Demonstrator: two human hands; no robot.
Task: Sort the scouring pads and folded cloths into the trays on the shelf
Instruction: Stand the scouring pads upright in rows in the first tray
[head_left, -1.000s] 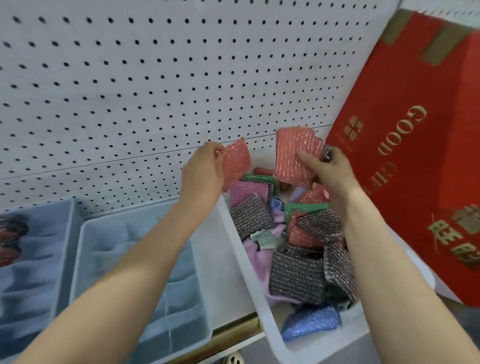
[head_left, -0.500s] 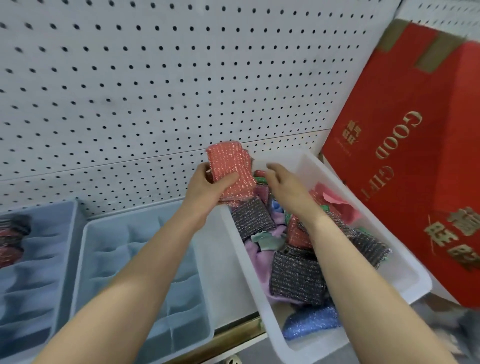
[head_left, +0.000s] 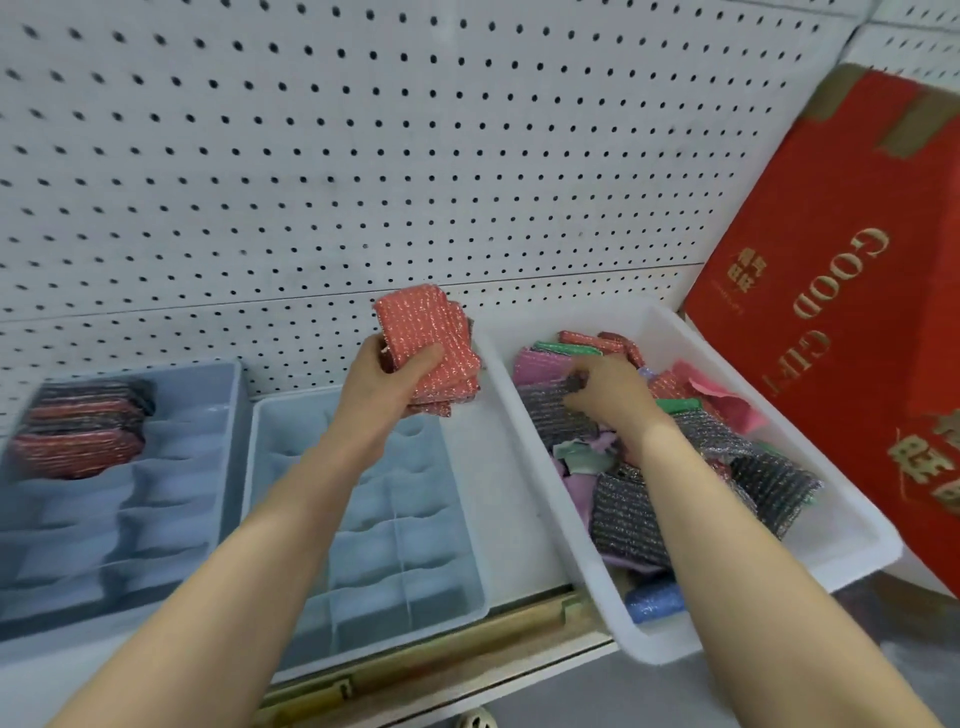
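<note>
Head view: my left hand (head_left: 387, 384) clamps the red pads (head_left: 428, 345) as one stack for a tray (head_left: 470, 525), while my right hand (head_left: 610, 392), fingers curled, digs in the bin (head_left: 852, 525) for more.

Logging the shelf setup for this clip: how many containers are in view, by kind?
blue divided trays: 2
white bin: 1
red gift box: 1
Total: 4
</note>
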